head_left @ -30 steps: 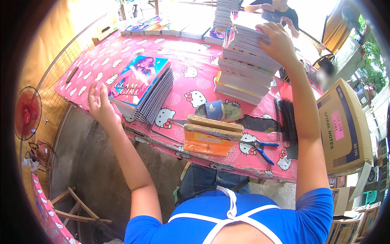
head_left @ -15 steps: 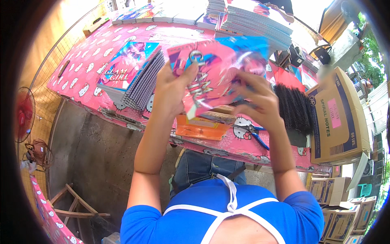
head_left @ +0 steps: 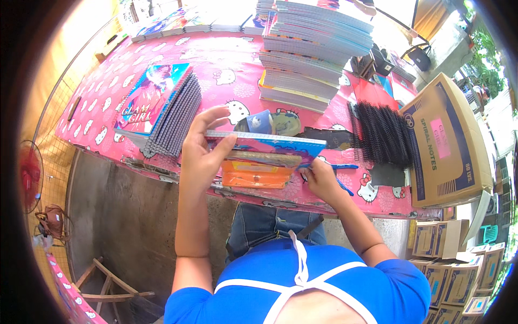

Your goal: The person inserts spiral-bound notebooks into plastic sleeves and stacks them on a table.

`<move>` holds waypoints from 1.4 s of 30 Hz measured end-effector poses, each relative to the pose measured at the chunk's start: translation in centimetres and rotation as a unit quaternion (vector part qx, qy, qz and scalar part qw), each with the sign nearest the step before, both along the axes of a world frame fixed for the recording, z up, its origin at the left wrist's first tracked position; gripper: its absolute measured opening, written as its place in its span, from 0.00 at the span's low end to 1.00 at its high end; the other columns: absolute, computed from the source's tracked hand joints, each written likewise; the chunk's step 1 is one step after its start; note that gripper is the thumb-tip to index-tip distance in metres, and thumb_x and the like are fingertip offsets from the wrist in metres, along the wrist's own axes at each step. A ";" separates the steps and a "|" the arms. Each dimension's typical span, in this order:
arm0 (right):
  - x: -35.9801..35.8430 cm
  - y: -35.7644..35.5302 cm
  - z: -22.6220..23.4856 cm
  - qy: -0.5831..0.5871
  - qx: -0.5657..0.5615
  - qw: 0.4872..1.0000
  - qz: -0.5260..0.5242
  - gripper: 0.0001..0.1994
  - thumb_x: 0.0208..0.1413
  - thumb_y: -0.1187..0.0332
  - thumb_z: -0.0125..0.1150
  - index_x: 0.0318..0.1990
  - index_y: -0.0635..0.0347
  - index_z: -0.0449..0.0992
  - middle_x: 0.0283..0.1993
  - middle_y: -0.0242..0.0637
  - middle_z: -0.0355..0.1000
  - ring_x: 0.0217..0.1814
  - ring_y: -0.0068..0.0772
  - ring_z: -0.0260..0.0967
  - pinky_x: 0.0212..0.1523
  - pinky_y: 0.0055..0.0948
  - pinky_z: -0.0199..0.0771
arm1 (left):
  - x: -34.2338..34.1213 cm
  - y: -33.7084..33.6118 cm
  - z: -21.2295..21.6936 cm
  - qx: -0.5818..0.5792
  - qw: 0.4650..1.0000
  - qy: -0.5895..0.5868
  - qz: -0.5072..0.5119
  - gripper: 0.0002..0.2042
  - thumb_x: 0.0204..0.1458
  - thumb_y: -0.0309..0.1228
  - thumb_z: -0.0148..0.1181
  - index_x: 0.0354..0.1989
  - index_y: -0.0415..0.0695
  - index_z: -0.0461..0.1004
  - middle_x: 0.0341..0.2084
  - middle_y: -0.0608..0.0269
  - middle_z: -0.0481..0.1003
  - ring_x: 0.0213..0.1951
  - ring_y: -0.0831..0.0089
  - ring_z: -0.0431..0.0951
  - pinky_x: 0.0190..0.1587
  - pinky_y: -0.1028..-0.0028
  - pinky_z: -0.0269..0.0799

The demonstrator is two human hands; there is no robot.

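Observation:
A notebook without a coil [head_left: 280, 141], pink and blue on its cover, is held nearly edge-on above an orange block-like stand with a worn wooden top [head_left: 256, 175]. My left hand [head_left: 202, 146] grips its left end, thumb on the near side. At the lower right corner my right hand [head_left: 322, 181] is closed, its fingertips against the cover. Blue-handled pliers [head_left: 345, 184] lie beside and partly behind that hand. Further right rests a bundle of black spiral coils [head_left: 380, 135]. Left of my left hand stands a stack of coil-bound notebooks [head_left: 156, 108].
A tall stack of unbound notebooks [head_left: 313, 54] rises at the back middle. A cardboard carton [head_left: 448, 140] occupies the right table edge. More notebooks [head_left: 197, 24] line the far edge. A small blue pouch-like item [head_left: 260, 123] lies behind the stand. More cartons [head_left: 458, 283] are piled lower right.
The notebook has tipped from showing its cover to nearly edge-on and come lower, toward the stand. My right hand has moved down from the cover's face to the lower right corner.

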State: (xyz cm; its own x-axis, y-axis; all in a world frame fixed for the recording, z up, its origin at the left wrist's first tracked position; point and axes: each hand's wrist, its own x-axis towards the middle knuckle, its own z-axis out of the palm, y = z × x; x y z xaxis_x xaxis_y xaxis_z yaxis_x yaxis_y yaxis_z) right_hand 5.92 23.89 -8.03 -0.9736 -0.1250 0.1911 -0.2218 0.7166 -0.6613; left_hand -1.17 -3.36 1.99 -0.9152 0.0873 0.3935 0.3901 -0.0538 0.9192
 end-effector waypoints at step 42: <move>-0.4 2.8 11.9 -0.027 -0.132 0.988 0.072 0.10 0.48 0.76 0.64 0.39 0.62 0.79 0.35 0.37 0.74 0.32 0.24 0.70 0.33 0.25 0.70 | 3.6 8.7 -1.1 -0.279 0.906 0.299 0.111 0.08 0.40 0.34 0.70 0.30 0.49 0.82 0.27 0.71 0.76 0.32 0.74 0.72 0.51 0.65 0.55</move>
